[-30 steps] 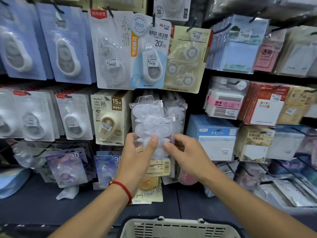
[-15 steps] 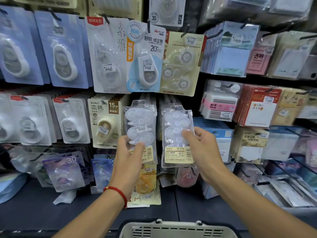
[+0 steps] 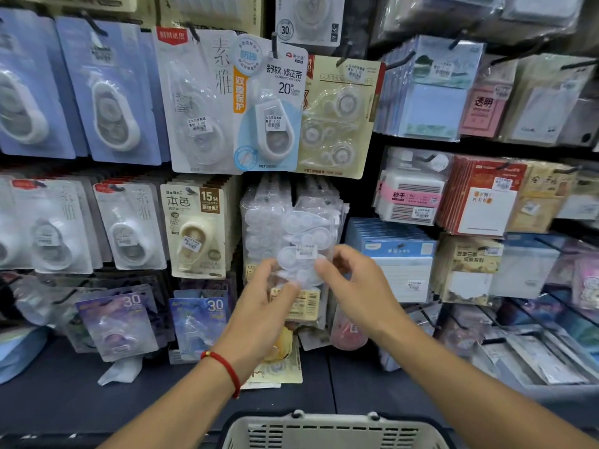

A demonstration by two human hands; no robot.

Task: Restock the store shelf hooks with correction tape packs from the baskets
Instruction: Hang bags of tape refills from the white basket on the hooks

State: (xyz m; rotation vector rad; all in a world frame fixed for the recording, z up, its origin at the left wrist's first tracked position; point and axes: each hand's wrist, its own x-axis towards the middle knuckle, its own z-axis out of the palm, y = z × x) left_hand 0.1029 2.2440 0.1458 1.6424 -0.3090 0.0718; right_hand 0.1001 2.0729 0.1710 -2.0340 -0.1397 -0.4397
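Note:
A clear correction tape pack (image 3: 306, 236) with several white dispensers and a yellow barcode label is held up in front of the middle row of hooks. My left hand (image 3: 265, 314), with a red cord on the wrist, grips its lower left part, thumb on the label. My right hand (image 3: 363, 286) pinches its right edge. Behind it hang more clear correction tape packs (image 3: 262, 222) of the same kind. I cannot tell whether a second pack lies behind the held one. The hook itself is hidden by the packs.
A pale plastic basket (image 3: 324, 431) sits at the bottom edge below my arms. A beige 15M pack (image 3: 196, 231) hangs left of the clear packs, a blue 20 m pack (image 3: 270, 118) above, and blue notepads (image 3: 393, 251) on the right. Loose packs lie on the dark shelf (image 3: 81, 393).
Half a second ago each hand held a clear pack side by side. My hands have come together at the middle, with one pack showing in front between them.

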